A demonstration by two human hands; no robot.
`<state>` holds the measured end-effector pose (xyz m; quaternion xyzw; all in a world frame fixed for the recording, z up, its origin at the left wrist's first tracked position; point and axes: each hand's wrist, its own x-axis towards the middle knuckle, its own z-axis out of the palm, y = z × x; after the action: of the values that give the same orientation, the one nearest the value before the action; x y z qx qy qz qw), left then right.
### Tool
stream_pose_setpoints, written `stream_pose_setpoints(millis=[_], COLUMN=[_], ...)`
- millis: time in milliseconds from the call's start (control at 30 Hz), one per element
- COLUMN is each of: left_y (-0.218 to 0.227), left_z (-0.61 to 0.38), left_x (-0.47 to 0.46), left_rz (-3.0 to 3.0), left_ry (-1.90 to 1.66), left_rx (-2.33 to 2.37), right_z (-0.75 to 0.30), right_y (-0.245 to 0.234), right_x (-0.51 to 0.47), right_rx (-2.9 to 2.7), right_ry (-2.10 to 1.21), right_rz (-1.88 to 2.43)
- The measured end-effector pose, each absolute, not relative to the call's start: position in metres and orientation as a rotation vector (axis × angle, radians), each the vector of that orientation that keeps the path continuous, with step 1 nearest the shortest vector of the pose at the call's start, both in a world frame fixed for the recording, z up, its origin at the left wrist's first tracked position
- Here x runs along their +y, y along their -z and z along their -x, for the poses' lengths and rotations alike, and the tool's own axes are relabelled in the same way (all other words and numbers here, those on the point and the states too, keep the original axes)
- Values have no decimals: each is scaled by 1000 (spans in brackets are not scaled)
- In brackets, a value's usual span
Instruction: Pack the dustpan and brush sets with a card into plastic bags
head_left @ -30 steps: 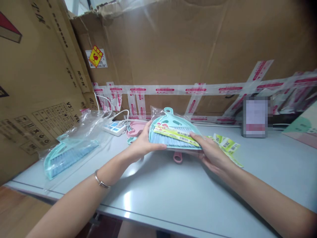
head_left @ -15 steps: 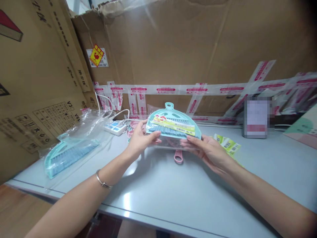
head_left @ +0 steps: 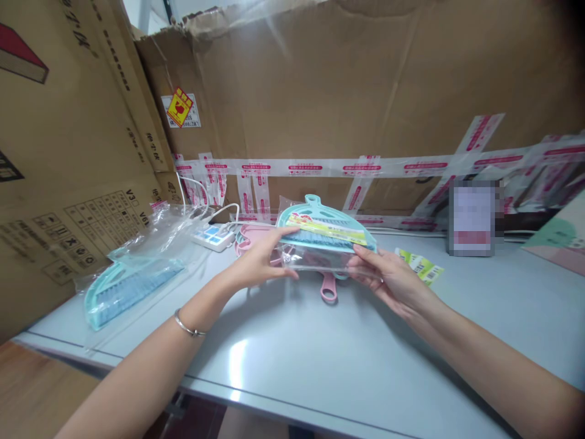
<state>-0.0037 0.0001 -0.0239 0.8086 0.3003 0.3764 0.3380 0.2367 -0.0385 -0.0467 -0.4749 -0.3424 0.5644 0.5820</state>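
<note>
A light-teal dustpan with a blue-bristled brush (head_left: 324, 239), in a clear plastic bag with a yellow-green label strip, is held above the table. My right hand (head_left: 384, 274) grips its right corner, thumb on top and fingers below. My left hand (head_left: 262, 259) is at its left edge; a finger touches the rim, while the thumb stretches out apart near the bag's lower edge. Beneath and behind lie pink pieces (head_left: 253, 236), partly hidden, and a pink handle with a loop (head_left: 328, 289). Another bagged teal dustpan and brush (head_left: 132, 289) lies at left.
Yellow-green label strips (head_left: 423, 266) lie right of my right hand. A white power strip (head_left: 214, 236) with cables stands at the back left. Large cardboard boxes (head_left: 320, 91) wall the table's back and left. A phone-like device (head_left: 472, 219) stands at the back right.
The bagged dustpan has shifted slightly right and down and tilted flatter. My left thumb has come off its front and dropped lower, while my right hand keeps its grip.
</note>
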Motion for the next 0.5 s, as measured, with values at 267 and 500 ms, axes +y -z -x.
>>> stream_pose_setpoints(millis=[267, 500], left_y=[37, 39], left_z=[-10, -17], left_x=[3, -1], left_rz=[-1819, -1507], left_ry=[-1478, -1722], left_rx=[886, 951], right_z=[-232, -226], right_y=[38, 47], right_x=[-45, -47], right_rx=[-906, -1277], right_ry=[-1397, -1272], right_rz=[956, 753])
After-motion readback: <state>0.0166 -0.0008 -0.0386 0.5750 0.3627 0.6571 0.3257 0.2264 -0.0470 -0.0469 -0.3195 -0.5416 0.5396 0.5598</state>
